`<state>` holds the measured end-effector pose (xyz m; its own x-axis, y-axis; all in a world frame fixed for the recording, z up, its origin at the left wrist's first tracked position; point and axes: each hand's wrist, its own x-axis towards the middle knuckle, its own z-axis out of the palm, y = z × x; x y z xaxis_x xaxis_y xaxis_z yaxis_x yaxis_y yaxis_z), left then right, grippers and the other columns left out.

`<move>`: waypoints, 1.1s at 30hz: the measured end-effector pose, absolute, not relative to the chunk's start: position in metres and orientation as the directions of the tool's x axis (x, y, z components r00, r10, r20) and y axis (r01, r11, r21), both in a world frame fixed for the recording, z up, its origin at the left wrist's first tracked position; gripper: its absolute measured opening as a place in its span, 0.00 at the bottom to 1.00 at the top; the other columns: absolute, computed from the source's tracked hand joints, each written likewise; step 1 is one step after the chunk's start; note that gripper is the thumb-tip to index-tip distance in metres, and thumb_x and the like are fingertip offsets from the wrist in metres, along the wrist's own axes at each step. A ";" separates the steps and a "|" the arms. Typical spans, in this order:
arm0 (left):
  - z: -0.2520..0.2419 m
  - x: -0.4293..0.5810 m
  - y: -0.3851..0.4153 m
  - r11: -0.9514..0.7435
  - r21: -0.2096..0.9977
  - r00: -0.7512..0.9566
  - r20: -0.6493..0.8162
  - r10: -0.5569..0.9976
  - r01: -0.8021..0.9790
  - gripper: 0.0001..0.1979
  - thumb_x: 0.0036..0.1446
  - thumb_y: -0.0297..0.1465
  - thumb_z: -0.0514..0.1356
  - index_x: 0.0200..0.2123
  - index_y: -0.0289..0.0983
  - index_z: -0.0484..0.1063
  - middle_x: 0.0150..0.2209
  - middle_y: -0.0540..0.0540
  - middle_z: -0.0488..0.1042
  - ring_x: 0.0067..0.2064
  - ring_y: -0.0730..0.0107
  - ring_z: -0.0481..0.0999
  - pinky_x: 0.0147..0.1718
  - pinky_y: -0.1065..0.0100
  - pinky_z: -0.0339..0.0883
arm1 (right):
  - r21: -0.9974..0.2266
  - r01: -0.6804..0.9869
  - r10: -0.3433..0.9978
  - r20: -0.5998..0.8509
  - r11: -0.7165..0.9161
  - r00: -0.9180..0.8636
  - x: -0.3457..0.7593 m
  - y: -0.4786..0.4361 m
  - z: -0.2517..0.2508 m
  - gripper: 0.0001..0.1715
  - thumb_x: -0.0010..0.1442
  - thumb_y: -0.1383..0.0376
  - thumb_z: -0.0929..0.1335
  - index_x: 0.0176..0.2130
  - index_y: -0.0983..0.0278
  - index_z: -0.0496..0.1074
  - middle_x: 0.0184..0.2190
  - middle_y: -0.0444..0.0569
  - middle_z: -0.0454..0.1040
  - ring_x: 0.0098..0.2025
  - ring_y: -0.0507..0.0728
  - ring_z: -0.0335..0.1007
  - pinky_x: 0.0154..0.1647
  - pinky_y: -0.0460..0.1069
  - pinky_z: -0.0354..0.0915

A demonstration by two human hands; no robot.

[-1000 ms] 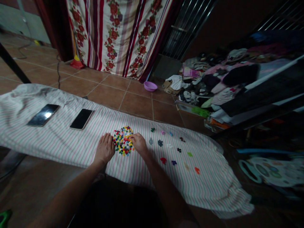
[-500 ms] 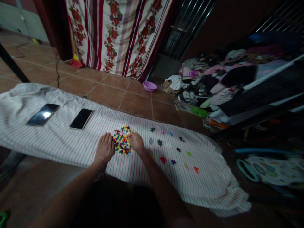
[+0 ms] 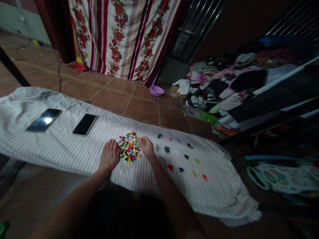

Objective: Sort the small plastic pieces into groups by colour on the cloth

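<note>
A pile of small multicoloured pieces (image 3: 129, 147) lies on the striped cloth (image 3: 82, 149). My left hand (image 3: 110, 154) rests flat beside the pile's left edge, fingers stretched out. At the right edge of the pile, my right hand (image 3: 147, 147) has its thumb and fingers pinched on a small piece that looks pinkish, mostly hidden by the fingertips. Small groups sorted by colour lie to the right, among them a dark green group (image 3: 159, 136), a pink group (image 3: 169, 138), a red group (image 3: 170, 167) and an orange group (image 3: 204, 177).
Two dark-screened devices, a phone (image 3: 85, 124) and a larger one (image 3: 44, 120), lie on the cloth's left part. Beyond the cloth a purple basin (image 3: 157, 90) stands on the tiled floor. Clothes (image 3: 224, 79) are heaped at the right, near a floral curtain (image 3: 124, 39).
My right hand has drawn back slightly rightward and up from over the pile to its edge, fingers still pinched. My left hand stays in place.
</note>
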<state>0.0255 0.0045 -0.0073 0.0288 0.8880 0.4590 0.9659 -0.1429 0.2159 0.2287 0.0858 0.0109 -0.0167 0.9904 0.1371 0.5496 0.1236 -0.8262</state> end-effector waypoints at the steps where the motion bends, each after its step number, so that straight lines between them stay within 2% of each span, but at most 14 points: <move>1: -0.007 0.025 0.004 -0.141 0.214 0.028 0.459 0.888 0.966 0.22 0.63 0.32 0.43 0.51 0.24 0.67 0.56 0.28 0.68 0.61 0.48 0.63 0.59 0.50 0.56 | -0.837 0.538 0.992 0.123 0.102 0.004 0.231 0.087 0.010 0.08 0.57 0.61 0.63 0.37 0.60 0.70 0.32 0.44 0.76 0.35 0.53 0.74 0.36 0.47 0.69; 5: -0.008 0.025 0.004 -0.144 0.212 0.031 0.462 0.886 0.967 0.22 0.63 0.32 0.44 0.51 0.24 0.67 0.56 0.28 0.68 0.61 0.48 0.63 0.59 0.50 0.56 | -0.856 0.513 0.993 0.105 0.062 0.055 0.242 0.088 0.009 0.10 0.56 0.60 0.63 0.37 0.59 0.70 0.31 0.43 0.75 0.32 0.53 0.74 0.34 0.47 0.70; 15: -0.007 0.024 0.004 -0.161 0.209 0.047 0.463 0.885 0.965 0.22 0.63 0.32 0.43 0.51 0.24 0.67 0.55 0.27 0.69 0.61 0.47 0.64 0.59 0.49 0.57 | -0.820 0.564 0.977 0.188 0.098 0.103 0.267 0.087 0.016 0.13 0.53 0.59 0.62 0.35 0.61 0.72 0.28 0.45 0.75 0.31 0.54 0.73 0.35 0.47 0.67; 23: -0.008 0.024 0.004 -0.155 0.227 0.037 0.454 0.890 0.962 0.22 0.63 0.33 0.43 0.50 0.25 0.67 0.55 0.28 0.69 0.61 0.46 0.63 0.59 0.49 0.56 | -0.788 0.613 0.948 0.230 0.049 0.220 0.306 0.092 0.021 0.16 0.53 0.58 0.62 0.35 0.63 0.74 0.26 0.45 0.74 0.29 0.54 0.71 0.33 0.47 0.66; 29: -0.011 0.024 0.004 -0.170 0.251 0.034 0.469 0.882 0.953 0.22 0.63 0.33 0.43 0.52 0.27 0.66 0.56 0.28 0.68 0.62 0.48 0.62 0.58 0.47 0.57 | -0.755 0.649 0.893 0.223 -0.095 0.390 0.352 0.104 0.027 0.16 0.52 0.62 0.63 0.37 0.66 0.73 0.29 0.49 0.76 0.32 0.54 0.72 0.37 0.47 0.66; 33: -0.014 0.024 0.005 -0.171 0.267 0.024 0.478 0.878 0.949 0.22 0.62 0.33 0.43 0.53 0.27 0.65 0.56 0.28 0.68 0.62 0.48 0.63 0.58 0.47 0.57 | -0.647 0.706 0.858 0.153 -0.287 0.490 0.383 0.114 0.035 0.14 0.51 0.65 0.63 0.37 0.64 0.75 0.30 0.50 0.78 0.33 0.55 0.73 0.38 0.47 0.66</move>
<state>0.0239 0.0050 -0.0138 0.0236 0.8778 0.4785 0.9485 -0.1708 0.2666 0.3834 0.1136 0.0347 0.4898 0.8584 0.1527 0.7058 -0.2875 -0.6475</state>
